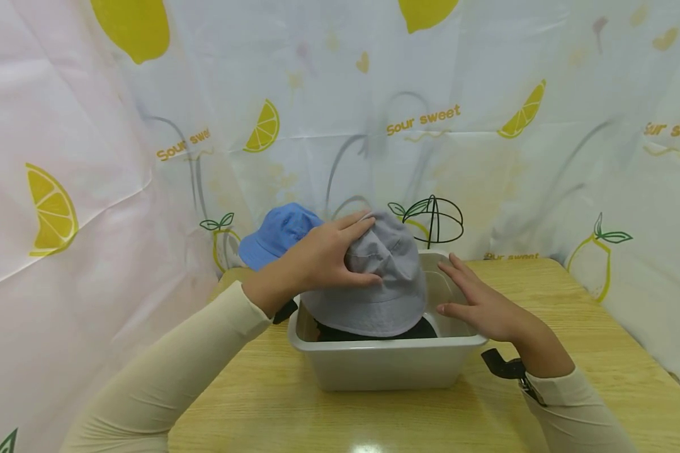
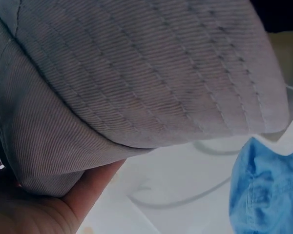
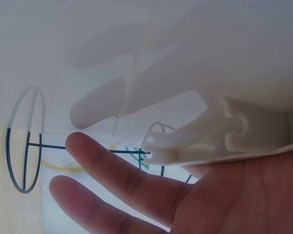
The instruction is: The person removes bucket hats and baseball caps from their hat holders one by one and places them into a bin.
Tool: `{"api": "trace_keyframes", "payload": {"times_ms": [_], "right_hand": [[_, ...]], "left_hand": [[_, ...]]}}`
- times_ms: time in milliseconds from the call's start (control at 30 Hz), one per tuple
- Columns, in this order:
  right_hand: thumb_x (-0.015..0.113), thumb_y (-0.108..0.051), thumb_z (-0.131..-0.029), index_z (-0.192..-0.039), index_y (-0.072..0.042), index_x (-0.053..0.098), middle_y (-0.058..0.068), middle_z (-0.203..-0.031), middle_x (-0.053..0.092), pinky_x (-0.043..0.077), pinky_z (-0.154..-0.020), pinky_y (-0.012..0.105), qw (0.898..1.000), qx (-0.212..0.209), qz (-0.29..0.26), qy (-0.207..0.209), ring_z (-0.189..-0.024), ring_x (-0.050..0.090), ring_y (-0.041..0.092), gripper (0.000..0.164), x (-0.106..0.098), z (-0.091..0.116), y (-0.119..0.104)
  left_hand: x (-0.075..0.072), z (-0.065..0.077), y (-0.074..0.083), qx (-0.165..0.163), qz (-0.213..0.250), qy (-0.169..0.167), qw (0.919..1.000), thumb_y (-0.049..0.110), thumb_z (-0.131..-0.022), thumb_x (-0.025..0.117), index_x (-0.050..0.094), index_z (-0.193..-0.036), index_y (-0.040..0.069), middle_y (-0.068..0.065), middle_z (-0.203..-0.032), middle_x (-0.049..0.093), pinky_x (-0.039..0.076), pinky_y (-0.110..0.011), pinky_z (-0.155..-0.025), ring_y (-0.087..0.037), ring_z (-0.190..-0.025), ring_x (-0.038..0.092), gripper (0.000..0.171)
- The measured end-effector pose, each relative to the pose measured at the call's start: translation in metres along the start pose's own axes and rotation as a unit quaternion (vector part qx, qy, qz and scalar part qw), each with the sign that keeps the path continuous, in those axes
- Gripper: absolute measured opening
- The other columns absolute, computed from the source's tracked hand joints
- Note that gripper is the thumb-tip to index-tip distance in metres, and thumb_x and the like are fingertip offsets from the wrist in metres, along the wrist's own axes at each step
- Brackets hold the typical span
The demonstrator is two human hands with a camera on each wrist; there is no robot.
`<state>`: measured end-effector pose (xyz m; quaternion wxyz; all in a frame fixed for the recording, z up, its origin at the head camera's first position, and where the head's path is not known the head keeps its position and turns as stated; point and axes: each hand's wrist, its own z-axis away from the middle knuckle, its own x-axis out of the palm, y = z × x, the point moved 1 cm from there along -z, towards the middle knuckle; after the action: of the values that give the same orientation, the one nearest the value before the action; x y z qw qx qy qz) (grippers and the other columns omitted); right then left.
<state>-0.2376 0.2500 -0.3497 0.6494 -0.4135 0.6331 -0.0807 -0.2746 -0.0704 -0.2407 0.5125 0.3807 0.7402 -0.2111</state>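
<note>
My left hand (image 1: pixel 331 251) holds a grey bucket hat (image 1: pixel 382 308) by its crown, fingers over the top and thumb across the front. In the left wrist view the stitched grey brim (image 2: pixel 185 83) fills most of the picture. The hat is over a pale rectangular plastic basin (image 1: pixel 388 365), above something black (image 1: pixel 416 330) lying inside. My right hand (image 1: pixel 487 308), its fingers extended, is at the basin's right rim and holds nothing. The right wrist view shows the right-hand fingers (image 3: pixel 132 180) along the glossy basin wall (image 3: pixel 224 53).
A blue bucket hat (image 1: pixel 286 233) sits at the back left, behind my left forearm. Behind the basin a black wire hat stand (image 1: pixel 432 220) rises with a bare domed top. The wood-grain table (image 1: pixel 249 402) meets a lemon-print cloth (image 1: pixel 328 75) at the back and sides.
</note>
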Motion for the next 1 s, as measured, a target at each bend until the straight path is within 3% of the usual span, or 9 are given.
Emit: {"api": "trace_keyframes", "payload": {"times_ms": [667,1000], "right_hand": [[0.062,-0.041,-0.102,-0.167,-0.014,0.018,0.01,-0.175,-0.01,0.012,-0.116,0.078,1.0,0.001,0.005,0.001,-0.159,-0.002,0.047,0.083,0.0,0.0,-0.001],[0.062,-0.041,-0.102,-0.167,-0.014,0.019,0.009,-0.175,-0.01,0.013,-0.116,0.078,1.0,0.003,-0.002,-0.001,-0.159,-0.002,0.047,0.083,0.0,-0.001,0.002]], "left_hand": [[0.011,0.002,0.006,0.012,-0.018,-0.021,0.9996,0.063,-0.081,0.08,0.041,-0.16,0.01,-0.009,-0.166,0.037,0.052,-0.042,-0.108,-0.028,-0.138,0.056,0.102],[0.013,0.004,0.012,0.031,-0.003,-0.016,0.9994,0.053,-0.082,0.082,0.045,-0.157,0.009,-0.008,-0.164,0.041,0.051,-0.041,-0.108,-0.027,-0.139,0.055,0.094]]}}
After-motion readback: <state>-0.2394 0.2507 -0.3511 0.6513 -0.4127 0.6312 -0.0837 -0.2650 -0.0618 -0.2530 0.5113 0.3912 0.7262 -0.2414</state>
